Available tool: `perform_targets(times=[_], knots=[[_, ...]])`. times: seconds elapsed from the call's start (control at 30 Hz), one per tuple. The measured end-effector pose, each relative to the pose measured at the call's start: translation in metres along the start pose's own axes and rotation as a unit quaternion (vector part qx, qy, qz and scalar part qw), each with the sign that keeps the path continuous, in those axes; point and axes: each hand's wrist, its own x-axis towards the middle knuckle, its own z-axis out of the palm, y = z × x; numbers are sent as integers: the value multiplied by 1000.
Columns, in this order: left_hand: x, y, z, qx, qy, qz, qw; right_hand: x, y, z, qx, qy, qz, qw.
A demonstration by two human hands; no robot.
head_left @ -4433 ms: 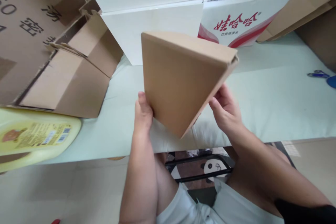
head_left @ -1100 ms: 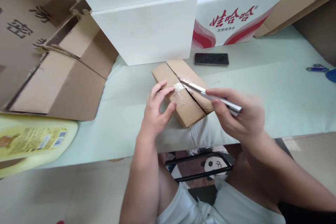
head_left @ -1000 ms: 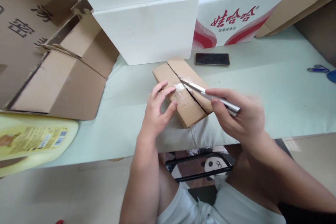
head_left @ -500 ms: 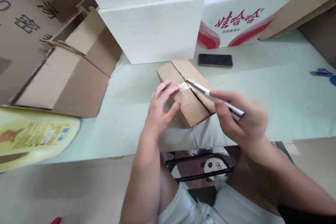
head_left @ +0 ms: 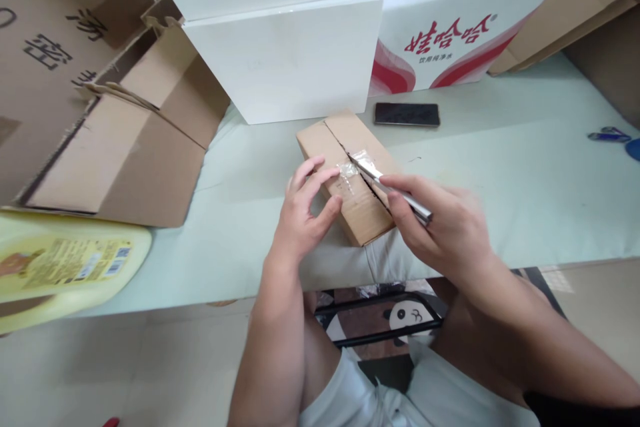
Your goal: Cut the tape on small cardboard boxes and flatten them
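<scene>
Tight as you like, our right-hand grip (head_left: 435, 213) was closed round a silver cutter (head_left: 417, 208), its blade tip right at the seam of the small brown box (head_left: 357, 203), beside the clear tape (head_left: 349, 169)! Our left-hand grip (head_left: 305, 213) was open, fingers spread, fingertips on the box's near-left side. The box lay flat on the green-covered bench (head_left: 525, 180), just in front of the white cartons. And what lettering we had: red 娃哈哈 over 饮用纯净水 on one white carton (head_left: 450, 37), "50", 汤 and 密 on the big brown carton (head_left: 30, 93)! The yellow jug's (head_left: 137, 247) label print was too small for us.
</scene>
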Motion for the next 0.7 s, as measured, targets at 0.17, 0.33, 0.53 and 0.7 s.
perform_targets(times=[0.17,0.33,0.53,0.7], knots=[[2,2,1,10,-1,25,1000,1,-3,-7,-15,-4,16,1000],[2,7,-2,12,-37,19,999,2,-4,-17,-41,-11,18,999],[3,9,-3,15,-48,16,999,3,-11,-27,-55,-22,11,998],[3,6,0,11,-43,27,999,2,-14,-28,-49,-14,11,999]])
